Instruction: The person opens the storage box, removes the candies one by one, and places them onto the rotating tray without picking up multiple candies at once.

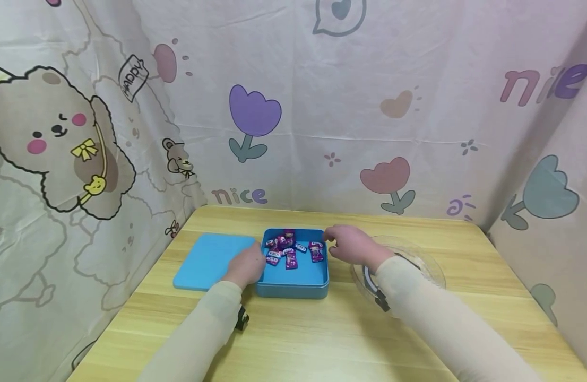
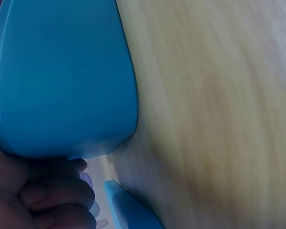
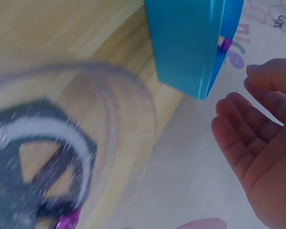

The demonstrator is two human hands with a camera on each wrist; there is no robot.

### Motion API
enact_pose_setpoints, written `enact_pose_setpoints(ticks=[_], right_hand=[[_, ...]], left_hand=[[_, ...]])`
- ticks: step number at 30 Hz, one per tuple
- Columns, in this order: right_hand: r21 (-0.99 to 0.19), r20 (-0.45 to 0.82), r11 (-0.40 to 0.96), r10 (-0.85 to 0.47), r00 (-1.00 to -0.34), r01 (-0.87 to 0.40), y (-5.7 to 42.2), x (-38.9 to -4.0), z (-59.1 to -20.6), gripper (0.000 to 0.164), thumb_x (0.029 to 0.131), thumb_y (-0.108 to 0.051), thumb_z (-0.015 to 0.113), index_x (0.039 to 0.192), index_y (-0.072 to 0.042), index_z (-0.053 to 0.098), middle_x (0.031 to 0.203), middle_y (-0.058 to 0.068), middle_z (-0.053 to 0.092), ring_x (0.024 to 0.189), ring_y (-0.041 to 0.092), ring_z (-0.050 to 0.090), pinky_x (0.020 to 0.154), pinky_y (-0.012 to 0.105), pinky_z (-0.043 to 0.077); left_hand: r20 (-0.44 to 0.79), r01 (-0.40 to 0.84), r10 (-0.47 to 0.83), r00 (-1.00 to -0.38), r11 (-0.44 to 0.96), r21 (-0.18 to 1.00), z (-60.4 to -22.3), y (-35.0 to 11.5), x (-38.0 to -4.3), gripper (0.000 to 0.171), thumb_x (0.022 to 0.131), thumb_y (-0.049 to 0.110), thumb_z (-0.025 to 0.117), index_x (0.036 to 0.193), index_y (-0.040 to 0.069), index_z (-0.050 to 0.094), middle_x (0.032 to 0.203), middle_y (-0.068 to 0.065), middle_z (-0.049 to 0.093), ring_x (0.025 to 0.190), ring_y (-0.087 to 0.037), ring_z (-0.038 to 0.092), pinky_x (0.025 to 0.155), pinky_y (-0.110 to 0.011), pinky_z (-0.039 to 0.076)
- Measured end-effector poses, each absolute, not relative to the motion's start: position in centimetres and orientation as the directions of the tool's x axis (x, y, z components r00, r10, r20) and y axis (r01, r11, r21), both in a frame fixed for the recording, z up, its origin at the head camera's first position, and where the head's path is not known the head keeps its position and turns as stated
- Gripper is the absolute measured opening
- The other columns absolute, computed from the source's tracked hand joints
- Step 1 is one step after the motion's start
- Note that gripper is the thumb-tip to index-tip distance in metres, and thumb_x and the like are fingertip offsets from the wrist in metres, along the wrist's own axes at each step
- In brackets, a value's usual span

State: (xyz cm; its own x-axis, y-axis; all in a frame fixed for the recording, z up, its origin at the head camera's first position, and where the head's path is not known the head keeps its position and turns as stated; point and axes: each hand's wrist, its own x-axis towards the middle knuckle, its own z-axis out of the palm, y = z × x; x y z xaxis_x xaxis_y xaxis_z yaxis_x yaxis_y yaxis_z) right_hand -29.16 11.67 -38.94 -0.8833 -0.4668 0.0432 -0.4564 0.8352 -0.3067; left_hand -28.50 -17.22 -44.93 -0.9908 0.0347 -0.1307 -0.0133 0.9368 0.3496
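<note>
A blue rectangular tin [image 1: 293,291] stands on the table with several purple-wrapped candies [image 1: 291,260] inside, mostly toward its far side. My left hand [image 1: 247,265] holds the tin's left wall; its curled fingers [image 2: 62,193] show beside the tin's corner in the left wrist view. At the tin's right rim hovers my right hand [image 1: 352,244], its fingers [image 3: 233,143] loosely bent and nothing between them. A flat blue lid [image 1: 209,262] lies left of the tin, partly behind the left hand.
Under my right forearm sits a clear round dish [image 1: 434,265] with a dark and white pattern; the sleeve hides part of it. A purple wrapper [image 3: 68,219] shows at the dish in the right wrist view. A printed curtain [image 1: 293,106] hangs behind the wooden table [image 1: 303,339].
</note>
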Motion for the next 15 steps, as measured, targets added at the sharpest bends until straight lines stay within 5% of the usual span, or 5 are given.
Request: enact_pose_setpoints(ticks=[15], right_hand=[[-0.322, 0.012, 0.813, -0.509, -0.861, -0.485, 7.7, -29.9, -39.9, 0.032, 0.095, -0.015, 0.069, 0.127, -0.011, 0.07, 0.118, 0.004, 0.069, 0.108, 0.021, 0.063, 0.098, 0.042, 0.052]], left_hand=[[-0.128, -0.015, 0.032, -0.991, 0.937, 0.348, -44.9, -17.2, -28.5, 0.054, 0.109, 0.021, 0.035, 0.155, -0.006, 0.029, 0.157, -0.023, 0.038, 0.141, -0.041, 0.039, 0.109, -0.06, 0.037]])
